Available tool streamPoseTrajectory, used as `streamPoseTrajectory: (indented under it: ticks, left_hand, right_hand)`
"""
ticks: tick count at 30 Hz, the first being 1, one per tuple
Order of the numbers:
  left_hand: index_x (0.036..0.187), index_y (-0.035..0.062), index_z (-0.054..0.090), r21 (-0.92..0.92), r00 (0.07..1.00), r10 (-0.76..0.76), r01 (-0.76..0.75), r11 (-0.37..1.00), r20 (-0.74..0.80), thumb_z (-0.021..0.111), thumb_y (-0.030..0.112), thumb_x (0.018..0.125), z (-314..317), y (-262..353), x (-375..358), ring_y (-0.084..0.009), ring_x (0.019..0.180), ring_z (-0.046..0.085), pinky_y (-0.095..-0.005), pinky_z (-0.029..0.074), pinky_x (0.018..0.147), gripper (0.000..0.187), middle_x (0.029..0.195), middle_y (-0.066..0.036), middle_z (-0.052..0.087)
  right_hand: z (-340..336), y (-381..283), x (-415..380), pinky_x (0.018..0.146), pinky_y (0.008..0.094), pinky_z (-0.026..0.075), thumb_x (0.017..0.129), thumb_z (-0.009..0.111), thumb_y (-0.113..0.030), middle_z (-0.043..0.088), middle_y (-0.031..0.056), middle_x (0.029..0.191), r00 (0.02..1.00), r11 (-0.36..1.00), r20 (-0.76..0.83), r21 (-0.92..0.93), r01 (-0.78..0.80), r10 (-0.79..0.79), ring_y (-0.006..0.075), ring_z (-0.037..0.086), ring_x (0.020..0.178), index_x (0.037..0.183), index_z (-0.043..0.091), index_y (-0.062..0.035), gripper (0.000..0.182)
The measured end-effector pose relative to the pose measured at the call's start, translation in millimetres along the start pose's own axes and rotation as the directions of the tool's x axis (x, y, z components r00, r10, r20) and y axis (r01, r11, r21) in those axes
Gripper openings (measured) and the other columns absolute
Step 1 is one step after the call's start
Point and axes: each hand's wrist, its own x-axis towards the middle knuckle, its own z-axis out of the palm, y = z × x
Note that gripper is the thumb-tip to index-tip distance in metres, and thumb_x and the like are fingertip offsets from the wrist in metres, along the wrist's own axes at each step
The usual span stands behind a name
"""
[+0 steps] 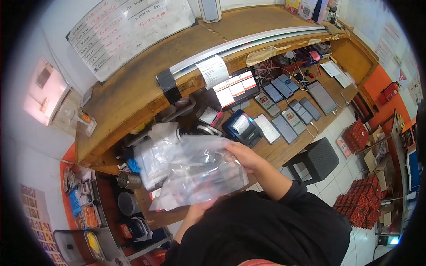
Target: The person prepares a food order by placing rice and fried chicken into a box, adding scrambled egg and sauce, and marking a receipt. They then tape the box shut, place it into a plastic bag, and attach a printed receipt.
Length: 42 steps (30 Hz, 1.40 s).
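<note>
A large clear plastic bag [199,177] is spread out in front of my body, creased and shiny. My right hand [243,157] is closed on its upper right edge, thumb on the plastic. At the bag's lower edge, my left hand [203,207] holds it from beneath, with most of the fingers hidden behind the plastic. Just beyond lies a stack of clear plastic bags [153,148] on the wooden desk [284,153]. A dark receipt printer [243,128] with paper sticking out stands close to my right hand.
Several phones [284,128] and a tablet [322,96] lie on the desk's right side. A lit screen [235,90] stands under the raised shelf [133,106]. A dark stool [316,160] and red egg trays [361,201] are on the right. A metal cup [129,180] hangs left.
</note>
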Motion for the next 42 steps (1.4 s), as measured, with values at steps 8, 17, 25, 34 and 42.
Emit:
streamPoseTrajectory:
  ticks: [8,17,25,34,42]
  left_hand:
    - [0.137,0.0167,0.012,-0.845,0.820,0.524,-0.098,0.526,0.231,0.048,0.073,0.063,-17,73,-13,-0.0410,0.123,0.023,-0.0657,0.020,0.093,0.099,0.136,-0.021,0.021]
    - [0.135,0.0025,0.005,-0.436,0.960,0.211,-0.114,0.893,0.183,0.048,0.069,0.068,-26,73,-65,-0.0377,0.111,0.044,-0.0540,0.040,0.085,0.104,0.127,-0.026,0.034]
    - [0.110,-0.0009,0.051,-0.035,0.955,0.078,-0.092,0.995,-0.287,0.053,0.039,0.083,-22,66,-50,-0.0158,0.071,0.059,-0.0266,0.048,0.058,0.048,0.086,-0.009,0.061]
    - [0.100,0.0034,0.052,-0.091,0.898,0.136,-0.191,0.977,-0.418,0.064,0.014,0.077,9,44,-25,-0.0133,0.081,0.055,-0.0244,0.045,0.072,0.028,0.089,-0.005,0.058]
    - [0.081,0.0012,0.063,0.267,0.804,0.156,0.003,0.964,-0.573,0.061,0.006,0.074,76,30,8,-0.0136,0.073,0.058,-0.0251,0.044,0.066,0.009,0.078,-0.004,0.061]
  right_hand:
    - [-18,-15,-22,0.049,0.0177,0.041,0.090,0.040,-0.025,0.058,0.0020,0.085,0.993,0.933,0.040,-0.340,0.114,-0.107,0.0049,0.049,0.061,0.117,0.047,-0.0023,0.036]
    - [-110,29,3,0.055,0.0204,0.036,0.090,0.044,-0.029,0.052,-0.0028,0.073,0.957,0.701,0.102,-0.659,0.270,-0.273,0.0053,0.042,0.064,0.108,0.057,-0.0046,0.033]
    - [-97,-40,-6,0.071,0.0239,0.042,0.088,0.047,-0.024,0.060,0.0054,0.088,0.986,0.706,0.158,-0.692,0.151,-0.056,0.0089,0.052,0.080,0.109,0.056,-0.0029,0.031]
    - [-84,-27,-33,0.079,0.0345,0.041,0.075,0.063,-0.029,0.056,0.0143,0.090,0.701,0.254,-0.075,-0.954,0.156,-0.709,0.0276,0.051,0.089,0.101,0.058,-0.0040,0.036]
    - [15,43,-37,0.065,0.0290,0.043,0.083,0.055,-0.025,0.057,0.0070,0.074,0.973,0.832,0.058,-0.509,0.220,-0.221,0.0142,0.053,0.069,0.083,0.055,-0.0010,0.024]
